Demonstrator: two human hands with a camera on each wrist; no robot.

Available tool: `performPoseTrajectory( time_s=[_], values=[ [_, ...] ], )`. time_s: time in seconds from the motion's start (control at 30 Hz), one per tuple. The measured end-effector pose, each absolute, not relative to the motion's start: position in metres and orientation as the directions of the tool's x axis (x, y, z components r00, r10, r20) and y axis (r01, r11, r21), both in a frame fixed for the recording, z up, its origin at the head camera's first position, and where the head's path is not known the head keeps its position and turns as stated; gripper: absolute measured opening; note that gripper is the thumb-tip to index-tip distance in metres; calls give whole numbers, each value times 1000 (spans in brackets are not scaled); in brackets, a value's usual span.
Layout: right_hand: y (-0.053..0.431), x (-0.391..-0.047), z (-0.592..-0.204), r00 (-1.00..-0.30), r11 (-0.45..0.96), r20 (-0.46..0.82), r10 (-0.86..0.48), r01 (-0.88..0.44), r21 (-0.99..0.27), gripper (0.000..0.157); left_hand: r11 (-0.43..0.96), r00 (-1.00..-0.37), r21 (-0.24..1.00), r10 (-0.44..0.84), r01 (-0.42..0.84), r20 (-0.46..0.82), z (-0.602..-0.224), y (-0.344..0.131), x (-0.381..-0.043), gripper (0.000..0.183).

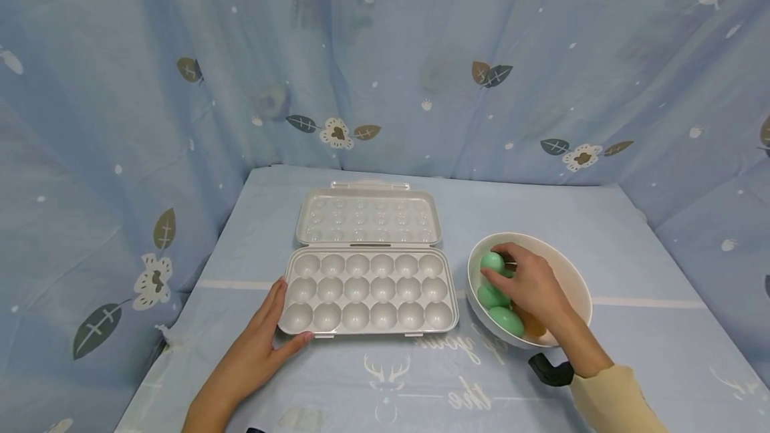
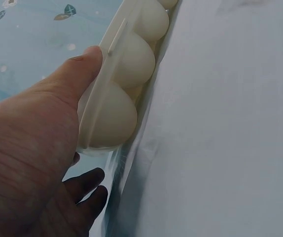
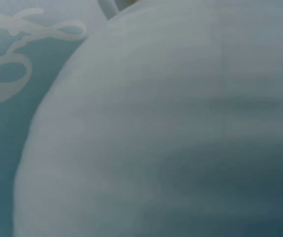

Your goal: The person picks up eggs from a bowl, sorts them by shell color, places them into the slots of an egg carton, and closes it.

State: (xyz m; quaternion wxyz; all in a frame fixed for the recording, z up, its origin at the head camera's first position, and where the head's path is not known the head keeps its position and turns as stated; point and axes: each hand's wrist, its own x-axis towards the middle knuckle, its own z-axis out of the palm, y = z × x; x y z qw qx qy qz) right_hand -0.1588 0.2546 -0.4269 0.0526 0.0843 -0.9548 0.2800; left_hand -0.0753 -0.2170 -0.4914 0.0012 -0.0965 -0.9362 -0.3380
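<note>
An open egg box (image 1: 369, 324) of pale plastic lies on the table, its rows of round cups holding nothing. My left hand (image 1: 255, 346) rests against its near left corner, fingers extended along the side and thumb on the front edge; the left wrist view shows the thumb touching the rim (image 2: 94, 106) above the rounded cup undersides. To the right, my right hand (image 1: 532, 284) reaches into a white bowl (image 1: 571, 272) and pinches a green egg (image 1: 492, 261) between thumb and fingers. More green eggs (image 1: 506, 320) and a brownish-orange one (image 1: 532, 326) lie below, partly hidden by that hand.
The box's lid (image 1: 368, 218) is folded back flat behind the cups, with a clear latch (image 1: 369, 186) on its far edge. A patterned blue cloth covers the table (image 1: 385, 386), and a matching curtain (image 1: 409, 52) hangs behind. In the right wrist view, the bowl's outer wall (image 3: 131, 123) fills most of the picture.
</note>
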Motion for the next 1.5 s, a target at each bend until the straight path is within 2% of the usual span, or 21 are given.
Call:
performPoseTrajectory(
  time_s=[0.3, 0.57, 1.5],
  values=[
    [252, -158, -416, -978, 808, 176, -115, -195, -557, 46, 749, -981, 636, 181, 185, 72, -491, -217, -76, 107],
    [236, -161, -404, -946, 784, 285, -156, -294, -547, 39, 732, -979, 653, 183, 194, 86, -493, -217, -76, 107],
    [155, -185, -387, -885, 620, 336, -324, -466, -631, 39, 728, -982, 662, 178, 176, 65, -492, -217, -75, 107]
  ],
)
